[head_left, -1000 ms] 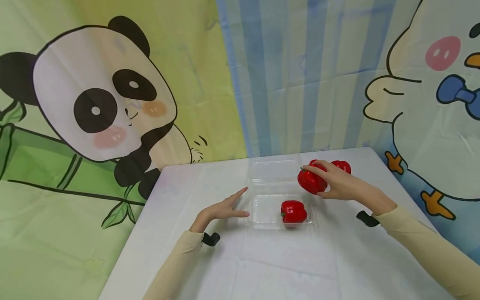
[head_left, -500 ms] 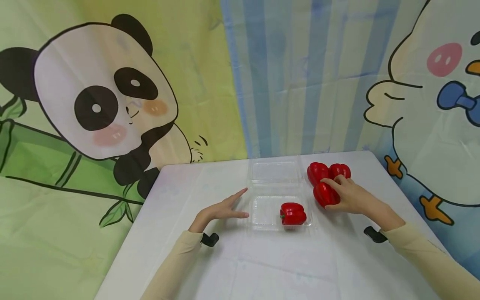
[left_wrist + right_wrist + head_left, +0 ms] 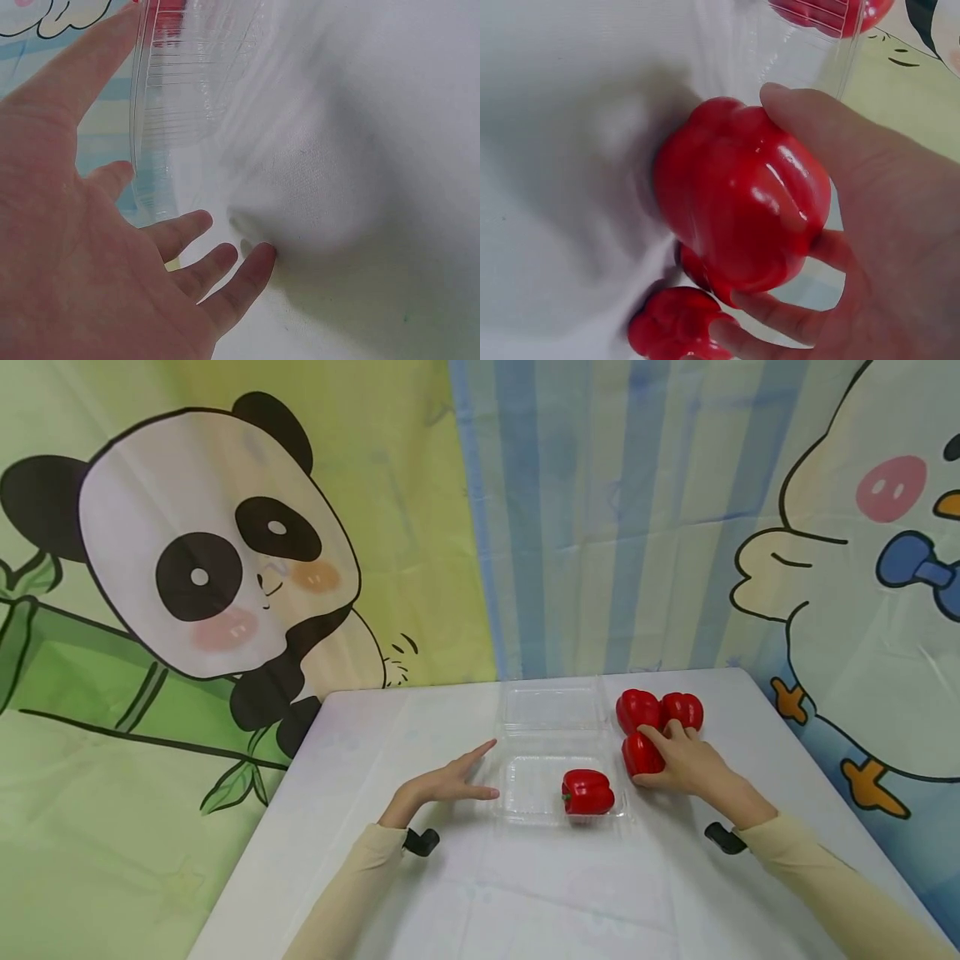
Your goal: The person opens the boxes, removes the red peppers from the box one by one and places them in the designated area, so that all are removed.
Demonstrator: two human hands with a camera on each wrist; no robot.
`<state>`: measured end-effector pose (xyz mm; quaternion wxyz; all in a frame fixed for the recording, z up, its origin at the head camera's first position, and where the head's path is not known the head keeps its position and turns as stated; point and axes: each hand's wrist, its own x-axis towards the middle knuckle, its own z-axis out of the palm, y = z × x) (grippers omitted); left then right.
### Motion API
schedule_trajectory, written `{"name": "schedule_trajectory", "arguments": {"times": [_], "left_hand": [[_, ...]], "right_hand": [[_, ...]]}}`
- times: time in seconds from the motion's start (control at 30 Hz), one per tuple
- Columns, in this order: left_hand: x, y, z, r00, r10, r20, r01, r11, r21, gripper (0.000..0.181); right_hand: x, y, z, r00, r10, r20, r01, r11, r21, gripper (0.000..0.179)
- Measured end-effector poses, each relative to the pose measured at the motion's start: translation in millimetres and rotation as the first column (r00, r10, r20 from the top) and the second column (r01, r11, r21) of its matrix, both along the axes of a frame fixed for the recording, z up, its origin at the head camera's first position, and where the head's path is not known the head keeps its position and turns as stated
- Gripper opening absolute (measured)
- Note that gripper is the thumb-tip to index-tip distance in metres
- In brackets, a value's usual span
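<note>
Beside the right edge of a clear plastic clamshell box (image 3: 528, 785), my right hand (image 3: 686, 766) grips a red bell pepper (image 3: 642, 754). The right wrist view shows the thumb on one side of this pepper (image 3: 742, 199) and fingers on the other. Two more red bell peppers (image 3: 637, 710) sit together just behind it. Inside the box, at its right end, another red bell pepper (image 3: 587, 792) lies on its side, its green stem facing left. My left hand (image 3: 442, 782) is spread at the box's left side, thumb and index fingertips right at the rim, holding nothing.
The box's lid (image 3: 551, 706) lies folded back toward the rear of the white table (image 3: 420, 893). Behind the table hangs a cloth printed with a panda (image 3: 202, 518) and a white bird (image 3: 885, 635).
My right hand has carried the bell pepper from near the lid's right side forward and right, down beside the box, then slightly left. My left hand has stayed in place.
</note>
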<state>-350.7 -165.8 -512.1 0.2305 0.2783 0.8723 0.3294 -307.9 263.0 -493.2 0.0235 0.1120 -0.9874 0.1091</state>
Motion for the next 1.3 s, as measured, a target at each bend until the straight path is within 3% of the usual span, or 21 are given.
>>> {"name": "schedule_trajectory", "arguments": {"times": [0.5, 1.3], "left_hand": [[-1.7, 0.9, -1.3, 1.0, 0.004, 0.0, -0.004, 1.0, -0.011, 0.102], [-2.4, -0.6, -3.9, 0.999, 0.018, 0.028, -0.018, 1.0, 0.006, 0.104]], "right_hand": [[-3.5, -7.3, -1.8, 0.998, -0.036, -0.055, 0.039, 0.998, 0.056, 0.097], [-1.7, -8.8, 4.9, 1.0, -0.006, -0.01, 0.006, 0.998, 0.055, 0.102]]}}
